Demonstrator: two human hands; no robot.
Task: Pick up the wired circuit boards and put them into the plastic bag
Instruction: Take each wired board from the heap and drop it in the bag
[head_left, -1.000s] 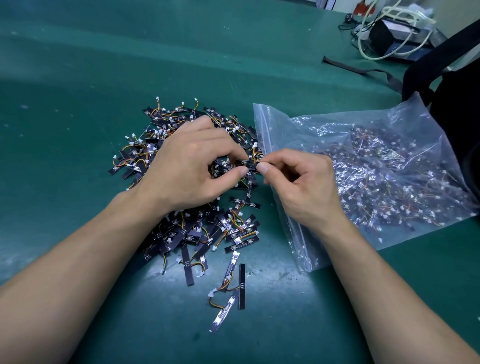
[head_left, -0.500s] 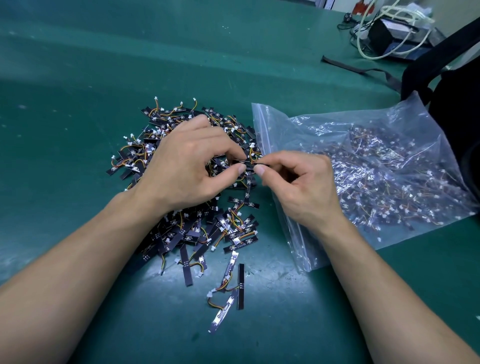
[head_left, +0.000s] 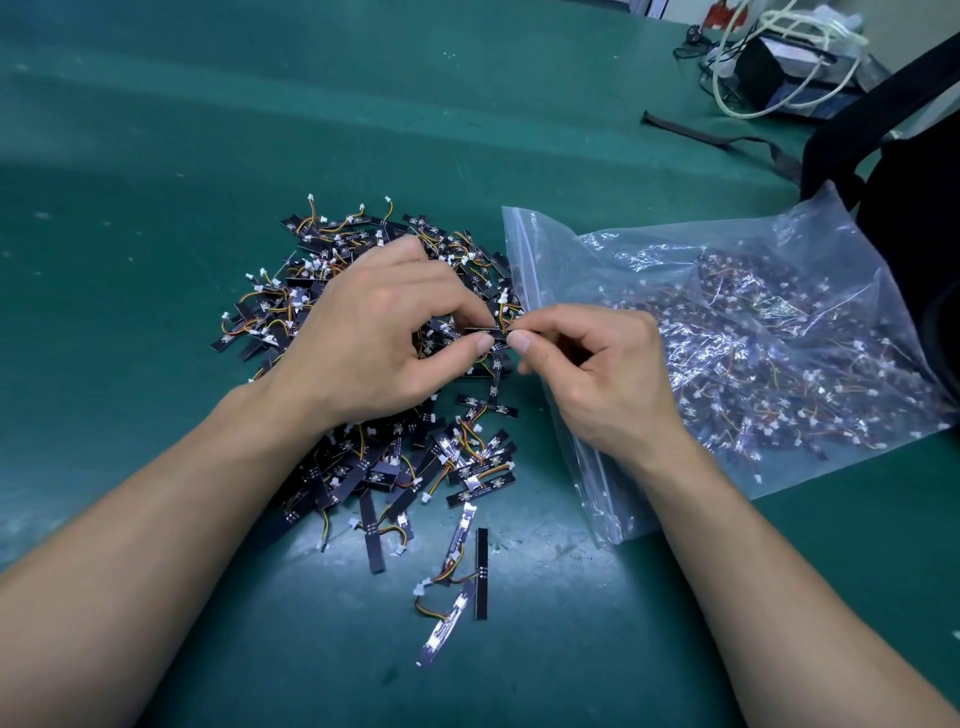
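On the green table (head_left: 156, 130), our left hand (head_left: 384, 338) and right hand (head_left: 597, 374) fingers (head_left: 519, 341) pinch one wired circuit board (head_left: 480, 329); snagged leads may drag the pile (head_left: 457, 467).

A single wide-angle view from the person's head looks forward and down onto the table (head_left: 156, 130). It is near: both forearms fill the near corners, left hand (head_left: 374, 338) and right hand (head_left: 597, 374) sit mid-frame, and the table's far edge shows at top right.
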